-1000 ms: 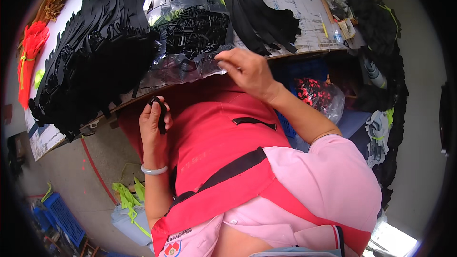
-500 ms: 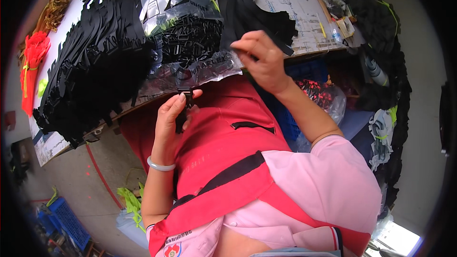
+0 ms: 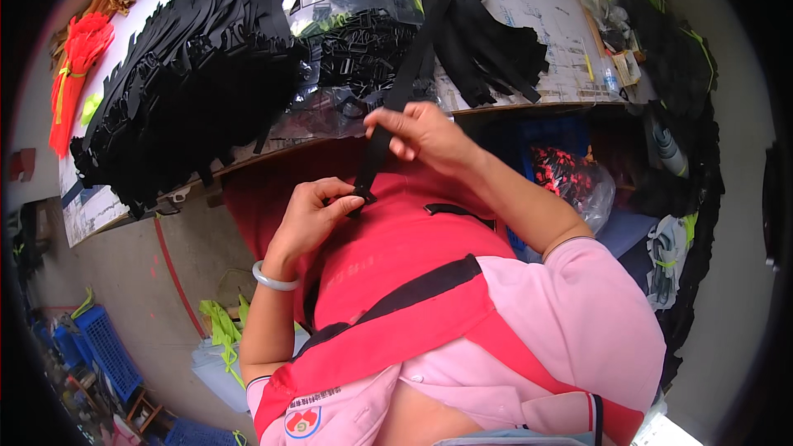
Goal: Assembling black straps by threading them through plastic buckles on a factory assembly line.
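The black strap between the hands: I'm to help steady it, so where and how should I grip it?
Probably pinch the black strap across its broad faces, midway between the left hand and right hand: that span is straight and uncovered. Come from the person's left; the right forearm crosses the other side.

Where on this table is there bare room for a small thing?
Mainly the white tabletop between the loose black straps and the slim yellow item; a narrow strip beside the red bundle. Crowded: left, under the black strap pile; middle, under the bag of buckles.
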Demonstrator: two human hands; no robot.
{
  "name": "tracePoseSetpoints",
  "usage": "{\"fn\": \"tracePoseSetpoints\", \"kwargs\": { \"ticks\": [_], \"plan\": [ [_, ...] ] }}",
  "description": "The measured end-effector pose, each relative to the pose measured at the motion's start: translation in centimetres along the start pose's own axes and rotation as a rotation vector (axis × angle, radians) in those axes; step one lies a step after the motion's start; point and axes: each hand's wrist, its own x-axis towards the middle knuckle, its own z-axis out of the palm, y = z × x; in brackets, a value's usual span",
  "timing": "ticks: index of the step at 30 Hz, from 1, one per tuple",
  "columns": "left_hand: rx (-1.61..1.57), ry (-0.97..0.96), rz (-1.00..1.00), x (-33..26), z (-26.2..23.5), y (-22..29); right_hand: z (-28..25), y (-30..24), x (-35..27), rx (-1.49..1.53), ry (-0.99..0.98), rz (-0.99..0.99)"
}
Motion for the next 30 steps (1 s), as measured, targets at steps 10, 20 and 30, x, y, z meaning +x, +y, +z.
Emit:
{"fn": "tracePoseSetpoints", "kwargs": {
  "ticks": [10, 20, 30],
  "plan": [
    [-0.135, 0.602, 0.177, -1.4, -2.8, -1.0, 1.6, -6.2, 0.1, -0.357, -0.058, -0.050],
    [-0.324, 0.715, 0.259, -0.5, -0.7, -0.4, 7.3, 1.0, 0.7, -0.114, -0.064, 0.136],
    [-0.153, 0.918, 0.372, -0.4, -0.3, -1.7, 8.3, 2.4, 0.6, 0.005, -0.093, 0.084]
  ]
}}
